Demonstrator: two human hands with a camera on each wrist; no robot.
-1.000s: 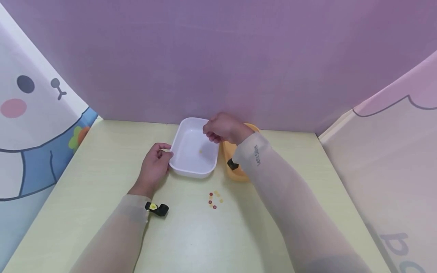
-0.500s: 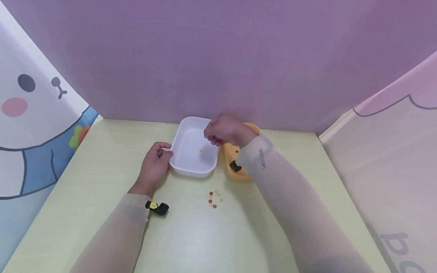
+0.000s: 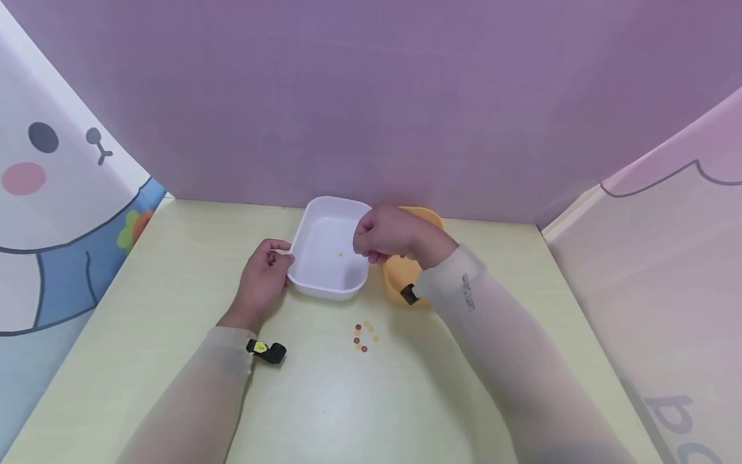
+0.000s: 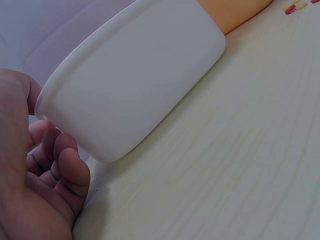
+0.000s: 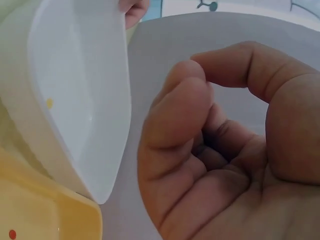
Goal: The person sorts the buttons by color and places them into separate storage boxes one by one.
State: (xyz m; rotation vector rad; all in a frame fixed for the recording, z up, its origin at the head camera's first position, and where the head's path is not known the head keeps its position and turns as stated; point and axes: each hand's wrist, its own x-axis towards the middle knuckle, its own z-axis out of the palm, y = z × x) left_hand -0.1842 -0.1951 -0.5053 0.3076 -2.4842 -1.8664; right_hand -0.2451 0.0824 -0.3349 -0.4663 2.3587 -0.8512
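Note:
My left hand (image 3: 262, 280) grips the left rim of a white tray (image 3: 327, 290), thumb and fingers at its edge. One tiny yellow piece (image 3: 341, 254) lies in that tray. My right hand (image 3: 391, 233) hangs above the white tray's right rim and the orange tray (image 3: 400, 298) beside it. In the right wrist view its fingers are curled and the thumb tip meets the fingertips (image 5: 187, 100); nothing shows between them. A tiny red piece (image 5: 12, 234) lies in the orange tray, partly covered by my right arm in the head view.
Several small red and yellow pieces (image 3: 364, 336) lie loosely on the pale table (image 3: 324, 399) in front of the trays. A purple cloth wall (image 3: 371, 103) rises right behind both trays. Printed cloth panels (image 3: 69, 193) stand at either side.
My right hand has drawn back a little to the right and toward me, off the white tray toward the orange one. The left hand has kept its place on the rim.

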